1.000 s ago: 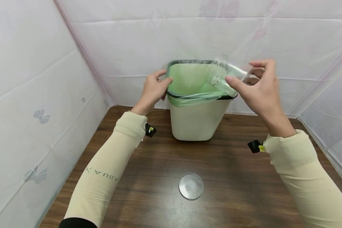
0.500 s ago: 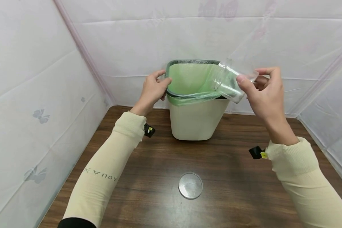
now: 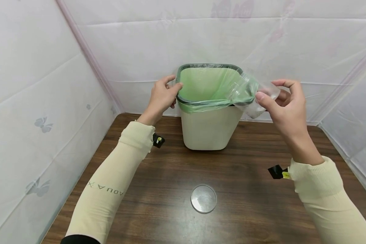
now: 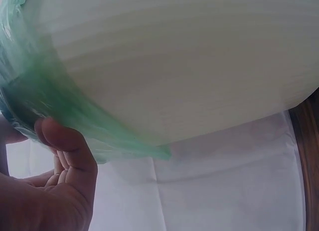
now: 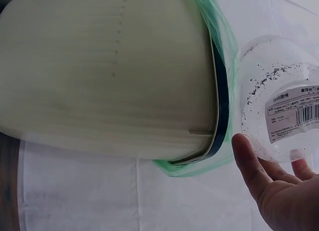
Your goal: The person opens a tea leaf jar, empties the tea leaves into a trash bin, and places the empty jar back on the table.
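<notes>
My left hand point(image 3: 161, 96) grips the left rim of a cream trash can point(image 3: 210, 130), pinching the rim and its green bag point(image 4: 60, 101). On the right, my right hand point(image 3: 288, 105) holds a clear plastic jar point(image 3: 253, 110) by its base end, thumb in front and fingers behind. The jar tilts with its mouth toward the can's right rim. From the right wrist, the jar's base point(image 5: 254, 111) shows a barcode label point(image 5: 291, 116) and dark specks. Whether the jar's mouth lies over or inside the bag is hard to tell.
A clear round lid point(image 3: 203, 199) lies flat on the brown wooden table point(image 3: 170, 176), in front of the can. White sheeting point(image 3: 134, 47) with pink seams walls in the back and both sides. The can stands near the back edge.
My right hand has drawn the jar right and down, from above the can's opening to its right rim. The left hand keeps its hold on the left rim. The lid stays put.
</notes>
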The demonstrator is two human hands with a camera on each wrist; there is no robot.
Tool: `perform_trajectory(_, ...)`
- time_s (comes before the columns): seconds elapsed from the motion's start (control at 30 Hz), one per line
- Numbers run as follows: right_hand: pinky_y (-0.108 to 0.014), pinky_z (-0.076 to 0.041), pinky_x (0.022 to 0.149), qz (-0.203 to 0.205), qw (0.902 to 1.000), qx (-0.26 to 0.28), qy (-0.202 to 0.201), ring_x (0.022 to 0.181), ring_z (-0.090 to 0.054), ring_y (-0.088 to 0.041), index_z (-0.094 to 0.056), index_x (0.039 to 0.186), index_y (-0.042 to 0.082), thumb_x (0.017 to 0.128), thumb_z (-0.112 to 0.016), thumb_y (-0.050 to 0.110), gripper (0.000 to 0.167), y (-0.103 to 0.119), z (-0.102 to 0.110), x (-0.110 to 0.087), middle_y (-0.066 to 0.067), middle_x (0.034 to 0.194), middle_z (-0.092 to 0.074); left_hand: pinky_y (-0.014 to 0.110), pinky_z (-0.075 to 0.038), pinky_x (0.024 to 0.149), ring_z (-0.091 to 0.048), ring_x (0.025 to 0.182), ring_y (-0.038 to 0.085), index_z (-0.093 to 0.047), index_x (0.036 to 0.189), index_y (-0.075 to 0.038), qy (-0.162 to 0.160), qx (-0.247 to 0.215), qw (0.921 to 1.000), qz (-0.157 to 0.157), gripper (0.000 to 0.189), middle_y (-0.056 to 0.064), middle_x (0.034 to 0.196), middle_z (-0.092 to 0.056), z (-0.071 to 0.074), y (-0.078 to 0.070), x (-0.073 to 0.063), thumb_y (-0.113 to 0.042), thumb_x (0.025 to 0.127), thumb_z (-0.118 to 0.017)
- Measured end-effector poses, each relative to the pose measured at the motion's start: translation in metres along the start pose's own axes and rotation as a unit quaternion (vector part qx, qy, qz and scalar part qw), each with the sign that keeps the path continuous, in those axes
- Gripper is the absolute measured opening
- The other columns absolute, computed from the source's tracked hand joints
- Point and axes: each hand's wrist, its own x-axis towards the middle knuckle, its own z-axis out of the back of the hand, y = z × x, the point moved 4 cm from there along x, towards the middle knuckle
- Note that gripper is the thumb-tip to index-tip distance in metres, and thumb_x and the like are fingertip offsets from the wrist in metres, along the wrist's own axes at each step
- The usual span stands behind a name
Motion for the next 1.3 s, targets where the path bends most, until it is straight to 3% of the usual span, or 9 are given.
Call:
perform_trajectory(0.2, -0.018, -0.053, 0.065, -0.007, 0.9995, -0.028, 0.014, 0.059, -0.063, -0.01, -0.059, 0.124, 0.007, 0.083, -0.076, -0.001, 0.045, -0.002, 0.005, -0.008, -0.006, 0.094, -0.074, 0.029, -0.049, 0.052, -0.048, 0.049, 0.014, -0.047, 0.151, -0.015, 0.003, -0.007, 1.0, 0.003, 0.058, 0.0, 0.064, -0.049, 0.002, 0.0, -0.002, -0.032, 0.099, -0.063)
perform_trajectory(0.47, -0.019, -0.055, 0.069, -0.01, 0.9997, -0.001, 0.022, 0.072, -0.068, -0.011, -0.064, 0.126, 0.004, 0.081, -0.072, -0.008, 0.047, -0.006, 0.01, -0.019, -0.011, 0.099, -0.071, 0.033, -0.05, 0.054, -0.048, 0.047, 0.014, -0.049, 0.15, -0.016, -0.002, 0.0, 1.0, -0.003, 0.057, 0.0, 0.063, -0.049, 0.005, 0.002, -0.005, -0.034, 0.098, -0.064)
perform_trajectory(0.77, -0.018, -0.054, 0.077, -0.042, 0.9985, -0.014, 0.03, 0.081, -0.069, -0.011, -0.064, 0.131, 0.006, 0.084, -0.073, -0.002, 0.048, -0.009, 0.013, -0.027, -0.012, 0.105, -0.066, 0.033, -0.049, 0.053, -0.047, 0.046, 0.015, -0.049, 0.15, -0.017, 0.001, 0.002, 0.9999, -0.013, 0.058, 0.0, 0.06, -0.049, 0.006, 0.003, -0.008, -0.036, 0.098, -0.064)
perform_trajectory(1.03, -0.017, -0.054, 0.069, -0.061, 0.9964, -0.03, 0.051, 0.085, -0.065, -0.011, -0.061, 0.136, 0.005, 0.085, -0.071, 0.0, 0.051, -0.012, 0.015, -0.037, -0.01, 0.109, -0.063, 0.034, -0.048, 0.053, -0.046, 0.046, 0.015, -0.05, 0.149, -0.018, 0.0, -0.005, 0.9999, -0.014, 0.059, 0.001, 0.063, -0.049, 0.008, 0.003, -0.01, -0.039, 0.096, -0.066)
perform_trajectory(1.3, -0.018, -0.054, 0.07, -0.087, 0.9933, -0.025, 0.072, 0.088, -0.065, -0.011, -0.064, 0.13, 0.009, 0.086, -0.07, -0.001, 0.045, -0.019, 0.017, -0.046, -0.006, 0.11, -0.063, 0.032, -0.044, 0.052, -0.045, 0.044, 0.015, -0.049, 0.149, -0.017, -0.005, -0.003, 0.9997, -0.025, 0.061, 0.0, 0.062, -0.049, 0.009, 0.004, -0.012, -0.04, 0.095, -0.067)
